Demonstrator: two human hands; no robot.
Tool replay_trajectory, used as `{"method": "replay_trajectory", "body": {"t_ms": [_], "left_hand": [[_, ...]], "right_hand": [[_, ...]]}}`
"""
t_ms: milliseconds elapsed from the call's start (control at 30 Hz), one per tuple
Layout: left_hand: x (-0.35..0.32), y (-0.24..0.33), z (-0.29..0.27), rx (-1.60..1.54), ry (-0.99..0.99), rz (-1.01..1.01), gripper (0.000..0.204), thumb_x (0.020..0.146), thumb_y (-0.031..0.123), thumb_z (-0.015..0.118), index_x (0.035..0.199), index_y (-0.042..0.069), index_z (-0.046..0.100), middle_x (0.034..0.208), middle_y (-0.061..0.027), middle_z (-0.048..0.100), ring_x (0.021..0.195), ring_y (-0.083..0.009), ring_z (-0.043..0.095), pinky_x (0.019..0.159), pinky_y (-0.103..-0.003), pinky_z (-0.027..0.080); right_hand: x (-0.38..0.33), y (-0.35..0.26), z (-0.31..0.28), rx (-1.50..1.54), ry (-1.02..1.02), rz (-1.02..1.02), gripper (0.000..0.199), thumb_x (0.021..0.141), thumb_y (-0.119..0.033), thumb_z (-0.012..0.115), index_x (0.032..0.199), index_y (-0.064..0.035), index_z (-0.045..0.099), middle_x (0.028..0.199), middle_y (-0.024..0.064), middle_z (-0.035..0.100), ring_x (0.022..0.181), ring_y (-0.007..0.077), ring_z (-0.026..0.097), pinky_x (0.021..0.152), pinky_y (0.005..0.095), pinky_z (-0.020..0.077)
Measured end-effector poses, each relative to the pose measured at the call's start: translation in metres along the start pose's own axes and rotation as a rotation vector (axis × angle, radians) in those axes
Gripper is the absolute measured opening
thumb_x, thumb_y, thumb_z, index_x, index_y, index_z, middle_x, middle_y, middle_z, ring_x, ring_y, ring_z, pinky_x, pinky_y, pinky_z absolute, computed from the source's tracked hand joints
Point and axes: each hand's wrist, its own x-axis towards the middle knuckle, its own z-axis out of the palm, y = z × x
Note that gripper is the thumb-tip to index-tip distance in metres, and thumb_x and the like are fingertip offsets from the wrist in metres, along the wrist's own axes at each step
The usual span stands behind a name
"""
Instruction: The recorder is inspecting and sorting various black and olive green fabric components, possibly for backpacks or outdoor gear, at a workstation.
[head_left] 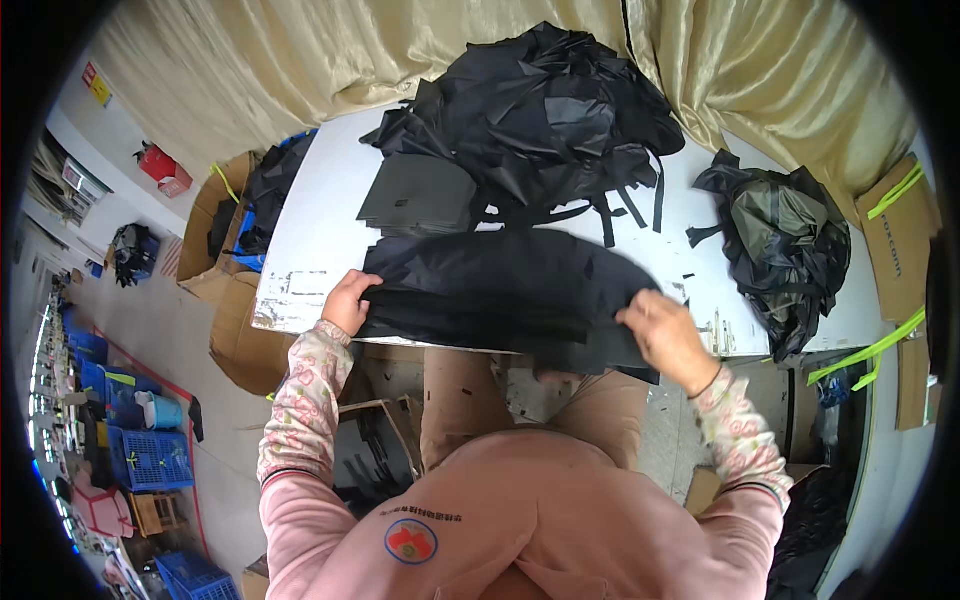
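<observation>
Left hand [349, 301] pinches the left end of a stack of black fabric pieces [505, 293] — fingers closed over its edge. The stack spans between both grips, lying on the white table [310, 230]. Right hand [668, 338] clamps the right end, thumb on top. Beyond the grips — a heap of black fabric [545, 110].
</observation>
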Motion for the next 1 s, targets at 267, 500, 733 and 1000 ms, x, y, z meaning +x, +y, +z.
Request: {"method": "replay_trajectory", "body": {"t_ms": [267, 500, 733, 1000], "left_hand": [[-0.001, -0.013, 0.015, 0.045, -0.191, -0.015, 0.051, 0.065, -0.017, 0.055, 0.108, 0.009, 0.061, 0.1, -0.0106, 0.055, 0.098, -0.0314, 0.056, 0.087, -0.035, 0.047], [0.004, -0.02, 0.004, -0.028, -0.307, -0.033, 0.057, 0.063, -0.021, 0.048, 0.111, 0.008, 0.06, 0.102, -0.0126, 0.054, 0.098, -0.0331, 0.056, 0.086, -0.033, 0.046], [0.001, -0.052, -0.015, 0.143, -0.098, -0.012, 0.04, 0.068, -0.016, 0.05, 0.098, 0.006, 0.064, 0.096, -0.0134, 0.063, 0.09, -0.0351, 0.061, 0.079, -0.039, 0.05], [0.055, 0.093, -0.055, 0.107, 0.365, 0.319, 0.044, 0.071, -0.012, 0.053, 0.11, 0.007, 0.062, 0.112, -0.0139, 0.062, 0.103, -0.033, 0.061, 0.088, -0.037, 0.051]], "right_hand": [[-0.026, -0.017, -0.001, 0.167, -0.343, 0.114, 0.029, 0.072, -0.008, 0.067, 0.101, -0.0069, 0.066, 0.084, 0.0067, 0.055, 0.084, 0.0249, 0.055, 0.077, 0.0383, 0.0448], [-0.002, -0.027, 0.02, 0.256, -0.354, -0.056, 0.057, 0.079, -0.031, 0.067, 0.13, -0.0101, 0.051, 0.141, 0.0101, 0.043, 0.132, 0.0295, 0.037, 0.107, 0.043, 0.032], [-0.004, -0.024, 0.034, 0.174, -0.495, -0.122, 0.056, 0.083, -0.037, 0.063, 0.131, -0.011, 0.051, 0.142, 0.0078, 0.042, 0.134, 0.0294, 0.035, 0.108, 0.0449, 0.0302], [0.098, -0.045, 0.029, 0.885, -0.14, 0.086, 0.058, 0.083, -0.017, 0.068, 0.134, -0.0039, 0.044, 0.129, 0.0175, 0.053, 0.125, 0.0307, 0.046, 0.104, 0.0373, 0.0354]]}}
